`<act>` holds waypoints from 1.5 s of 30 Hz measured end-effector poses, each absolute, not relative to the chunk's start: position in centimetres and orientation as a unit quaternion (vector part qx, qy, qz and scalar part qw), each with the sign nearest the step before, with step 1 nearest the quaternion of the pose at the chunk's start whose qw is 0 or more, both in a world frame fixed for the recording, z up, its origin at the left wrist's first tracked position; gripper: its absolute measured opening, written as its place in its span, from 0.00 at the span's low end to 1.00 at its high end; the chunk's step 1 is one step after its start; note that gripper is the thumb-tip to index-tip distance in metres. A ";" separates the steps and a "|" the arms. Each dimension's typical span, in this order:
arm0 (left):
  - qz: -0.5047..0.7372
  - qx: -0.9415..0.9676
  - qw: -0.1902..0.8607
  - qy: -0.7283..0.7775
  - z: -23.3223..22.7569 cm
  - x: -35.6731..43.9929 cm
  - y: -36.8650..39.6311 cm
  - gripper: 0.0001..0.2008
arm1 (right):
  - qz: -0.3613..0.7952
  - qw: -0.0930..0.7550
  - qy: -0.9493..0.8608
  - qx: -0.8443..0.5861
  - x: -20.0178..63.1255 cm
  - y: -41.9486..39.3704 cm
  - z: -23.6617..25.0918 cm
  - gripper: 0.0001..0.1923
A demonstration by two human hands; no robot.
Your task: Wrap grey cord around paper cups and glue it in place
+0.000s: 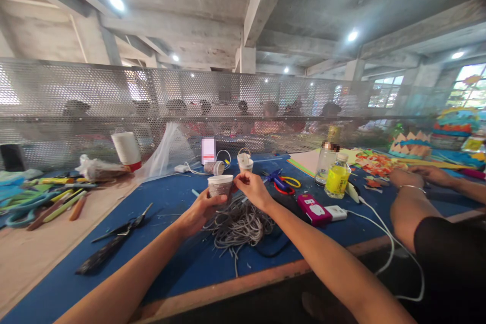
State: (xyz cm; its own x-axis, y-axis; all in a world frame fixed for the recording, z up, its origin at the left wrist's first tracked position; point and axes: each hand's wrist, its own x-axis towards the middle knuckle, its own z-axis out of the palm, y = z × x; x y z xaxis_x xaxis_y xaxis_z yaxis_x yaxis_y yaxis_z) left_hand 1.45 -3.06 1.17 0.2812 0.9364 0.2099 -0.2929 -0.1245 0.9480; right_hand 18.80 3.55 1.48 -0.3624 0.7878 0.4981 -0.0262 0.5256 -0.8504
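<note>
The left hand (201,211) is wrapped around a small white paper cup with a grey-brown wrapped body (220,186), holding it upright just above the blue felt-covered table (182,263). The right hand (253,188) has its fingertips pinched together at the cup's rim on the right side — whether they grip a strand there is too small to tell. Directly under both hands lies a tangled heap of grey cord (239,225), loose ends trailing toward the table's orange front edge.

Beyond the cup stand two more wrapped cups — one lying on its side (214,167), one upright with a wire handle (245,162). To the left, black-handled scissors (123,228) rest on the felt, well apart from the hands. To the right sit a magenta power strip (313,209) with a white cable, a small bottle of yellow liquid (337,177) and a clear glass jar (325,164). A stack of white foam cups (126,150) leans by the perforated metal screen (114,101). At the far right another person's arm (412,202), a bangle at the wrist, lies on the table.
</note>
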 end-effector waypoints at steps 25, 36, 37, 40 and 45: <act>0.524 0.545 0.585 0.294 1.0 1.4 -3.2 0.29 | 0.413 0.494 -0.718 -0.264 18.8 3.9 1.1 0.08; 0.514 0.544 0.595 0.292 1.3 1.4 -3.4 0.27 | 0.414 0.491 -0.720 -0.261 18.9 3.7 1.4 0.08; 0.513 0.544 0.597 0.291 1.2 1.4 -3.4 0.27 | 0.415 0.491 -0.720 -0.261 18.9 3.7 1.4 0.08; 0.514 0.543 0.595 0.294 1.1 1.3 -3.2 0.27 | 0.420 0.491 -0.718 -0.259 18.8 3.9 1.2 0.09; 0.505 0.541 0.603 0.298 1.2 1.2 -3.2 0.26 | 0.430 0.490 -0.713 -0.258 18.8 3.9 1.2 0.09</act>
State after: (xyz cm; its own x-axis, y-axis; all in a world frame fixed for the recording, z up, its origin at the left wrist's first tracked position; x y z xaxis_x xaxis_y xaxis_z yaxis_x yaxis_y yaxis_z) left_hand 1.22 -3.17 1.18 0.3120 0.9314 0.1874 -0.2873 -0.0955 0.9531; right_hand 18.80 3.92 1.15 -0.3868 0.7893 0.4770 -0.0544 0.4968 -0.8662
